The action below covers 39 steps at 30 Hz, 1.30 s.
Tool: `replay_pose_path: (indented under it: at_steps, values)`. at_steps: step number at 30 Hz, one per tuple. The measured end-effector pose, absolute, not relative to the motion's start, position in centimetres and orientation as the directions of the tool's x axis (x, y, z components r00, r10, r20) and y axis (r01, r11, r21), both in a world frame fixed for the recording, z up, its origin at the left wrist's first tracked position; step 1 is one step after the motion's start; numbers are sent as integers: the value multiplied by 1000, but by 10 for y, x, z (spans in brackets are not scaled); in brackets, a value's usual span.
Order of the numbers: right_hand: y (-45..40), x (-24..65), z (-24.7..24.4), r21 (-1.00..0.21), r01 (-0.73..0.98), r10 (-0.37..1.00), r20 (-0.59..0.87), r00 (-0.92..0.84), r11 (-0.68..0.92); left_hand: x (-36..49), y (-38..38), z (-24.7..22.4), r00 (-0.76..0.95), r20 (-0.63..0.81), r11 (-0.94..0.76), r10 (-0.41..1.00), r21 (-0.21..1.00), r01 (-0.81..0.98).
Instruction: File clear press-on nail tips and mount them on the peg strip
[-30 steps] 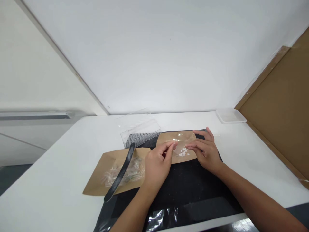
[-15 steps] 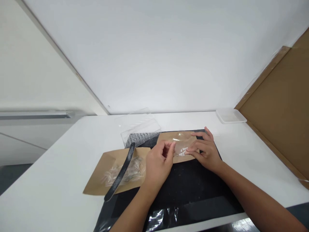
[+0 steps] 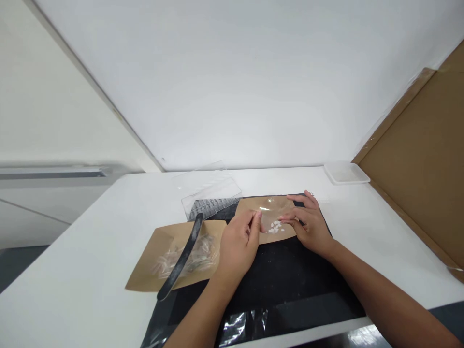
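Note:
My left hand (image 3: 239,241) is closed, thumb and forefinger pinched together at the left side of the right-hand brown paper tray (image 3: 246,205). What they hold is too small to make out. My right hand (image 3: 308,224) hovers over that tray's right side, thumb and forefinger close together beside small white pieces (image 3: 274,227), other fingers stretched toward the back. Any item in its pinch is hidden. Clear shiny plastic (image 3: 266,210) lies in this tray. Left of my left hand, another brown paper tray (image 3: 145,263) holds clear plastic slivers (image 3: 203,251), with a black nail file (image 3: 183,258) across it.
Under the trays lies a black mat (image 3: 282,280) on the white table (image 3: 90,251). Behind the left tray stands a clear plastic case (image 3: 213,198) with dark rows inside. A translucent lid or shallow tray (image 3: 346,174) sits at the back right, near a cardboard panel (image 3: 416,159).
My right hand has shifted slightly, and its fingertips have drawn back a little from the white pieces, showing more of them. My left hand keeps its pinch almost in place.

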State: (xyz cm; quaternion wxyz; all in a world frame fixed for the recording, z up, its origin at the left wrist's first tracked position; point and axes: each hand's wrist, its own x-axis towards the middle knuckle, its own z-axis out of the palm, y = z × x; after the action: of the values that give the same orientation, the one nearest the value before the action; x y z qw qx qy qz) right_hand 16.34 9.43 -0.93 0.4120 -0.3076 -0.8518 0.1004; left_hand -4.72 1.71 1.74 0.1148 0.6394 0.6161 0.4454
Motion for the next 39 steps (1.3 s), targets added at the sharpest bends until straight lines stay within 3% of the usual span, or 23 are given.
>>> replay_pose_path:
  at_steps: [9,19,29,34,39]
  values:
    - [94,164,-10,-430,431,605,630,-486,794,-51,20,1,-125,603,-336,788,590,734]
    - [95,164,-7,-397,425,573,675,-465,813,-51,18,1,-121,539,-281,833,601,748]
    - [98,164,-12,-454,392,596,675,-435,800,-51,19,2,-194,519,-229,833,642,732]
    - [98,164,-12,-470,389,607,665,-435,793,-53,19,1,-128,519,-265,845,614,744]
    - [99,163,-13,-444,406,600,642,-478,799,-53,21,1,-96,609,-361,787,581,730]
